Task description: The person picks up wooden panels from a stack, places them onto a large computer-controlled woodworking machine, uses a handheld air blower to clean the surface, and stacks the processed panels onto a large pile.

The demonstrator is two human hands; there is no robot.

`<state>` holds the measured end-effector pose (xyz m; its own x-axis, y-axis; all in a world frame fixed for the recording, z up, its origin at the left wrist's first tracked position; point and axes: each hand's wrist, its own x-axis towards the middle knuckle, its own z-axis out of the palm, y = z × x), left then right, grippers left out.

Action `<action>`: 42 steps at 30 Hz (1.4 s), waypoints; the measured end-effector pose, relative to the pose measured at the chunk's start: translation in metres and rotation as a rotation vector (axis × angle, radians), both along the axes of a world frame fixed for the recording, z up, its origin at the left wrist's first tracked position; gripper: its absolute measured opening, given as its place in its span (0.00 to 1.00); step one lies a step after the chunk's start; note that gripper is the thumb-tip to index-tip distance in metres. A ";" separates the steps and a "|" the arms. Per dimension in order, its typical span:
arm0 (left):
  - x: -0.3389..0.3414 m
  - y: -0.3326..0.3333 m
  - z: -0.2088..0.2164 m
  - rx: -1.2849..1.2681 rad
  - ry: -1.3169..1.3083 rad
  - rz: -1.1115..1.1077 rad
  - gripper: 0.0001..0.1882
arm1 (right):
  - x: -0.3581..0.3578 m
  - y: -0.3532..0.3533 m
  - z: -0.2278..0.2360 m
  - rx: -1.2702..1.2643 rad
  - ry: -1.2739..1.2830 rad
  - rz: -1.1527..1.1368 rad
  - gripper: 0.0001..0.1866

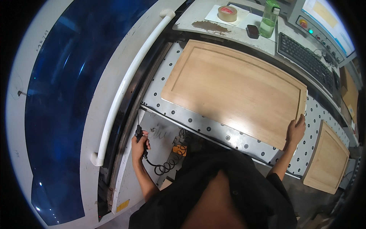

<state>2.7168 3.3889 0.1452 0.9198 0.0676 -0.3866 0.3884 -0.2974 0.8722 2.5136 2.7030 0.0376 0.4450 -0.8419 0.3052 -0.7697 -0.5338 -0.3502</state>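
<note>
A large wooden panel (232, 91) with a grooved border lies flat on the pale table (209, 125), which is dotted with small black rollers or studs. My right hand (296, 130) rests at the panel's right end, its fingers on the edge. At the left, below the table's front edge, my left hand (140, 142) is closed around a black air blow gun (138, 131) with a thin nozzle pointing away from me. A black coiled hose (167, 166) runs from the gun toward the machine's front.
A smaller wooden panel (327, 158) sits at the right end. Left is a machine with a dark blue cover (72, 72) and a white handle bar (126, 86). Behind are a tape roll (227, 13), a green bottle (269, 21), a keyboard (305, 61) and a control screen (329, 15).
</note>
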 end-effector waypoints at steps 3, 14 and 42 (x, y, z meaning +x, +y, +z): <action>0.001 -0.015 0.011 -0.108 -0.082 -0.013 0.11 | 0.001 0.003 0.004 0.002 -0.023 0.004 0.30; -0.005 -0.165 0.033 -0.328 0.537 -1.130 0.15 | 0.004 0.013 0.018 0.006 -0.060 -0.014 0.29; 0.123 -0.003 0.061 1.255 -0.993 0.611 0.18 | -0.012 0.013 0.030 0.122 -0.127 -0.009 0.33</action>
